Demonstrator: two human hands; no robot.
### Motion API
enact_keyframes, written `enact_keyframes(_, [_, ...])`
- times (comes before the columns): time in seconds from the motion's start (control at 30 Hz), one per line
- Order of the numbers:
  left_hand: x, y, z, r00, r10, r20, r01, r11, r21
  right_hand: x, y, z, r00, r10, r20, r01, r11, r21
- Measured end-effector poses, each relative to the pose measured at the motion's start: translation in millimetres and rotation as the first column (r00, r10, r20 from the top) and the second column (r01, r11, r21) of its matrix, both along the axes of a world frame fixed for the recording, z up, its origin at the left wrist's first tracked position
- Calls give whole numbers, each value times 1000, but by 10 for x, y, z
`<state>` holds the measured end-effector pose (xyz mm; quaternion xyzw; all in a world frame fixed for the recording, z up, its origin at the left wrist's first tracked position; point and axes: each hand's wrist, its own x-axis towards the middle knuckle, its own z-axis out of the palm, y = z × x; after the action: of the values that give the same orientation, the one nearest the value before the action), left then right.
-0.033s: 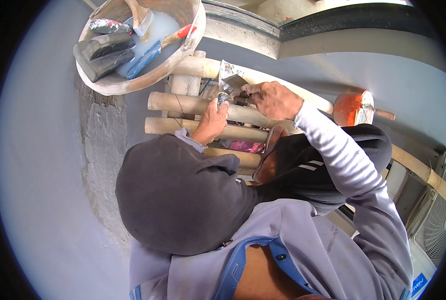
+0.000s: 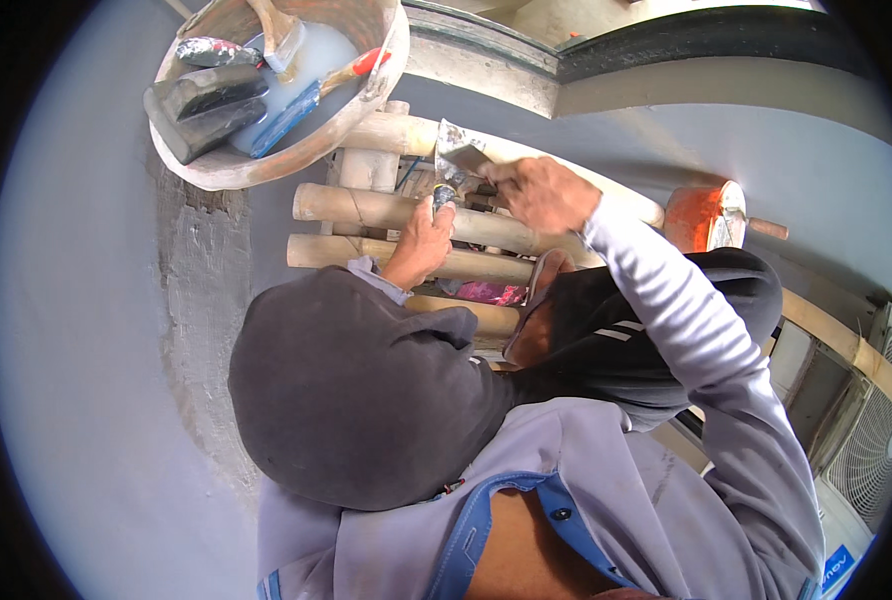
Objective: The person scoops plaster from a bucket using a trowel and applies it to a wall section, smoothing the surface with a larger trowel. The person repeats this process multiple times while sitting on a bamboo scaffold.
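My left hand (image 2: 423, 242) grips the dark handle of a wide putty knife (image 2: 452, 138), its blade pointing away from me and smeared with white and grey. From the right, my right hand (image 2: 551, 195) holds a smaller scraper (image 2: 467, 157) by its handle. The scraper's dark blade lies across the putty knife's blade and seems to touch it. Both tools are above the pale bamboo poles (image 2: 366, 207) of a scaffold, on which my bare foot (image 2: 549, 268) rests.
At the far left hangs or stands a whitish bucket (image 2: 394, 70) of cloudy water holding brushes (image 2: 286, 45) and dark block-shaped tools (image 2: 206, 108). An orange container (image 2: 691, 218) with a wooden-handled tool sits right. Grey walls (image 2: 86, 300) enclose the corner; fan units (image 2: 871, 460) stand lower right.
My right hand and its scraper have shifted slightly left and away from me, along the putty knife's blade. The left hand has hardly moved.
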<state>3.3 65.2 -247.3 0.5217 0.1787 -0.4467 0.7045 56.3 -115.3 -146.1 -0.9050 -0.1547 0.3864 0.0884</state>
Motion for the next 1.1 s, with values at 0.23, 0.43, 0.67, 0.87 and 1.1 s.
enact_keyframes(0.23, [-16,42,-36,995,-9,98,3,998,59,-110,74,55,980,-57,190,24,985,171])
enact_keyframes(0.43, [-14,34,-92,997,5,80,-11,997,72,255,269,94,997,-2,71,3,1000,-18])
enact_keyframes(0.67, [-102,-40,-197,993,34,111,-37,999,29,-4,-18,-61,990,-100,102,97,995,26])
enact_keyframes(0.87, [-203,-90,-341,980,59,189,-83,990,118,-301,42,155,984,-151,96,147,988,45])
enact_keyframes(1.1, [-219,-194,-369,962,15,272,-74,976,207,-330,-226,-45,921,227,316,-276,954,121])
